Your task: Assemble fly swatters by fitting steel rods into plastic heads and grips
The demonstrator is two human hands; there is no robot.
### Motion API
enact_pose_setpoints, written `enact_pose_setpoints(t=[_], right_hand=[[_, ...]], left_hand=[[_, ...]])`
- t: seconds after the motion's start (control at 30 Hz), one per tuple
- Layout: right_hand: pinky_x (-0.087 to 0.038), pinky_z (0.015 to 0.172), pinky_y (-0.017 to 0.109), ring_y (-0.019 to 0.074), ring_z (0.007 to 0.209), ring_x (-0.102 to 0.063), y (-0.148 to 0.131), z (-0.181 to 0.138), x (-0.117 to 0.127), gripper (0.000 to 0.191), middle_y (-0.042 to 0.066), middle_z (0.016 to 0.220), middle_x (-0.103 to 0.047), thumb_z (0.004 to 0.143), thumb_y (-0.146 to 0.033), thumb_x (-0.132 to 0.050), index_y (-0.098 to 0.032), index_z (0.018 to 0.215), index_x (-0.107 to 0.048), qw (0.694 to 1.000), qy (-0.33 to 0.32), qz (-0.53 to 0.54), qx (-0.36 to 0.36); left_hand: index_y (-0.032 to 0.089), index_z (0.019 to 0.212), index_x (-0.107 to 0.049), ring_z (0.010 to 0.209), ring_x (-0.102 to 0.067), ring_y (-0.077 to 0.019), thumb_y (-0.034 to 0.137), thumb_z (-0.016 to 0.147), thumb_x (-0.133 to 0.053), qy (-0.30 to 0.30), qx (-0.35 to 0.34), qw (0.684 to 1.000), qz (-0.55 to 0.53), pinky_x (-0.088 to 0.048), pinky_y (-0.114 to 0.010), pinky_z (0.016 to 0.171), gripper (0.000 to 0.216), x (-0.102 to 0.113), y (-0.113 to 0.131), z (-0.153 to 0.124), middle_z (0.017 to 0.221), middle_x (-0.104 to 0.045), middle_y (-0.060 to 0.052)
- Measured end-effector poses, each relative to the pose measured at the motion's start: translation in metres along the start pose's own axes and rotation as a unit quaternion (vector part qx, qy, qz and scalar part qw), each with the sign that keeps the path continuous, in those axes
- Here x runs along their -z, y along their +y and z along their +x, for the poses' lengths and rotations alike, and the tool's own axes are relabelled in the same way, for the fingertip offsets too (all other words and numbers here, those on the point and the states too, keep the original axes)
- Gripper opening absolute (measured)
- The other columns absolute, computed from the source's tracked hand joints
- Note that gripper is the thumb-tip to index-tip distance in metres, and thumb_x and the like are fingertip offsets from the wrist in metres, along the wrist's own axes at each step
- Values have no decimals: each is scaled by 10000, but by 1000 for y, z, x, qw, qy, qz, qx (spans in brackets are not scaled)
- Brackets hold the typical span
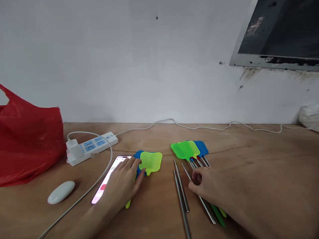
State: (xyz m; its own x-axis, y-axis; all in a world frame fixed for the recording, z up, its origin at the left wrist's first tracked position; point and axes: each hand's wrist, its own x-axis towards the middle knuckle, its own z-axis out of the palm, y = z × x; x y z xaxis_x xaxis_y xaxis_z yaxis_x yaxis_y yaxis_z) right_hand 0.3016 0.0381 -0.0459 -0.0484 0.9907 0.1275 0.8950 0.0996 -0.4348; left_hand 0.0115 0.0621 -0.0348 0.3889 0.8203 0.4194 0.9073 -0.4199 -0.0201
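My left hand lies flat with fingers stretched out, over a lit smartphone and the edge of a yellow-green fly swatter head stacked on a blue one. My right hand is curled, its fingers pinched on the metal handles of a bunch of fly swatters whose green, yellow-green and blue heads fan out beyond it. Two bare metal rods lie between my hands.
A red plastic bag sits at the left. A white power strip with a plugged charger, its cables, and a white oval object lie on the wooden table. White wall behind; a white bag at far right.
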Motion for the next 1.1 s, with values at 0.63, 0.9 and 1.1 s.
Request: enact_pose_setpoints(t=[0.63,0.9,1.1], right_hand=[[-137,398,204,53,399,-303,-7,-2,3,278,-82,548,-447,738,-460,-651,-207,745,-535,816,-95,537,-191],[-138,344,168,39,346,-307,-5,4,-4,347,-92,458,-440,687,-473,-755,-197,674,-544,778,-114,589,-185],[-235,328,140,50,372,-400,-1,9,0,372,-42,494,-562,671,-502,-804,-179,717,-625,751,-87,633,-169]], left_hand=[[198,741,-658,653,-698,-319,428,982,-414,-213,41,971,103,-392,-323,532,413,9,1,-2,710,-703,-111],[187,805,-652,662,-692,-307,382,987,-411,-252,35,964,80,-384,-321,544,360,7,-2,-1,721,-696,-102],[207,766,-572,649,-658,-259,323,979,-419,-221,-5,975,26,-314,-310,543,287,13,0,-3,736,-686,-59]])
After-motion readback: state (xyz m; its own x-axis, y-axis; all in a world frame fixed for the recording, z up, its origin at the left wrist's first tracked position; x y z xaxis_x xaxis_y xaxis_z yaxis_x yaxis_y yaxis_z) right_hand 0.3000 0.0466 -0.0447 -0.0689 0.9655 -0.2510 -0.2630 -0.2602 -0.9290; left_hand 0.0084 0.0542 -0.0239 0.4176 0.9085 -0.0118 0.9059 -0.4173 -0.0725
